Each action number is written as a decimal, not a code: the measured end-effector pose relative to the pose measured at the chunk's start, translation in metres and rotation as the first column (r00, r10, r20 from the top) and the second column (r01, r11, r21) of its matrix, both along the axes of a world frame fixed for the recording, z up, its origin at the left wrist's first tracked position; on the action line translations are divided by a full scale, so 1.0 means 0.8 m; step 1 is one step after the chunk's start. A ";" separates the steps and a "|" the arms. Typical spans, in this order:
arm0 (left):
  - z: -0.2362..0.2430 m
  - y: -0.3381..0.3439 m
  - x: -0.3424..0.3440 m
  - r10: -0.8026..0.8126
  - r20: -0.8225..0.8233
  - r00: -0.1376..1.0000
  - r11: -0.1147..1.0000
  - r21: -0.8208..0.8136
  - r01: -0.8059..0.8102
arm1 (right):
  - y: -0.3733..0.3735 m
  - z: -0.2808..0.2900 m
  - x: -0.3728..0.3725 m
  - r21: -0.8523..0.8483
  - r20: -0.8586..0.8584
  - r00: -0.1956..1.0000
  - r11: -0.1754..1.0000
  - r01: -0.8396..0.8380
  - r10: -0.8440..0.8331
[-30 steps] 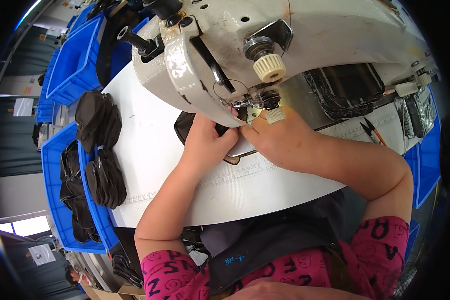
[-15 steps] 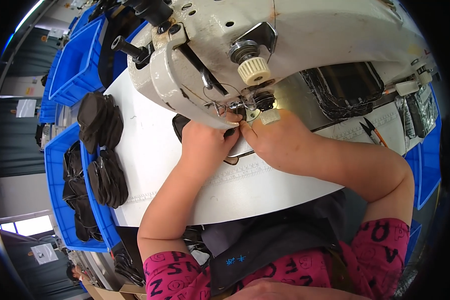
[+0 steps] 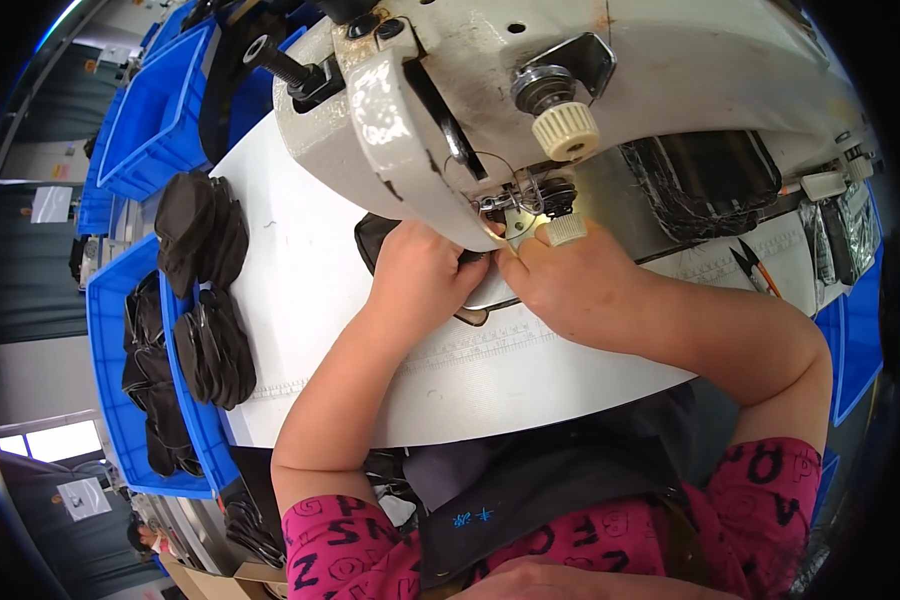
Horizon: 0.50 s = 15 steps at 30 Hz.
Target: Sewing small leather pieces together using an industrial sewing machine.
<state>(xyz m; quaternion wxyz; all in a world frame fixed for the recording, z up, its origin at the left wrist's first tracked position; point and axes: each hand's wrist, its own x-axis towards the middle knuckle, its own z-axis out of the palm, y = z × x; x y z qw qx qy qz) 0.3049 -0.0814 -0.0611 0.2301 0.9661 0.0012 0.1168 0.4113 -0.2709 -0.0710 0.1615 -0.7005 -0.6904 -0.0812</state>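
Note:
Close to the needle of a white sewing machine (image 3: 400,130), both of my hands work on a dark fabric piece (image 3: 372,238). My left hand (image 3: 418,278) has its fingers curled on the piece, left of the presser foot area. Opposite it, my right hand (image 3: 575,285) is closed, thumb and forefinger pressed together at the edge of the work. A light-brown edge shows below the left fingers. The machine's curved guard and thread parts hide the fingertips and most of the piece.
Stacks of black fabric pouches (image 3: 202,235) lie at the table's left, beside a blue bin (image 3: 120,400) holding more. Dark stitched panels (image 3: 705,185) rest under the machine arm. Thread snips (image 3: 755,268) and a plastic-wrapped packet (image 3: 845,235) lie at right. A printed ruler (image 3: 440,350) crosses the white table.
The view has shifted slightly, so the machine head appears farther right. My hands stay near the needle on the fabric, with the fingers only slightly rearranged.

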 end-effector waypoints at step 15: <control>0.014 -0.001 -0.007 -0.144 0.027 0.989 0.980 0.139 0.139 | 0.000 -0.004 0.000 0.022 0.009 1.000 1.000 0.008 -0.008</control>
